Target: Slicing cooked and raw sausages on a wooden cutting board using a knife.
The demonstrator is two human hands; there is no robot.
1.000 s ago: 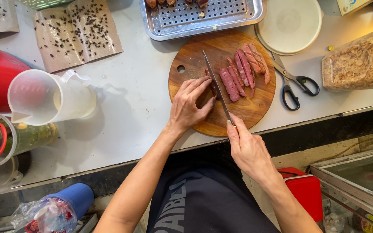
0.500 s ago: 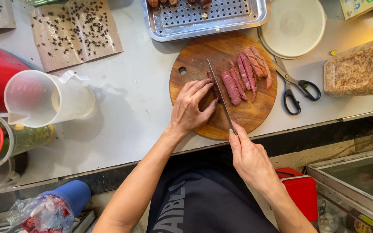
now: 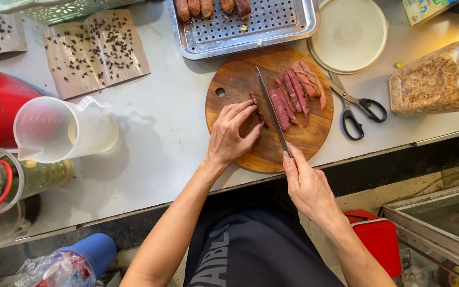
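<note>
- Pale grey table point(image 3: 155, 143) carries everything, its front edge running just above the person's lap.
- Perforated rectangular steel tray point(image 3: 251, 32) sits at the far side with browned sausages along its top edge, touching the board below it.
- Round brown wooden cutting board point(image 3: 235, 85) lies at the table's front edge; a fan of reddish sausage slices point(image 3: 296, 93) rests on its right half.
- Clear plastic measuring jug point(image 3: 62, 130) stands well left of the board; black-handled scissors point(image 3: 354, 106) lie just right of it.
- Left hand point(image 3: 229, 135) rests on the board, fingers pressed together and curled onto the uncut dark red sausage piece point(image 3: 256, 106).
- Right hand point(image 3: 306, 186) wraps closed around the handle of a long steel knife point(image 3: 272, 109), forefinger along the spine; the blade lies between the piece and the slices.
</note>
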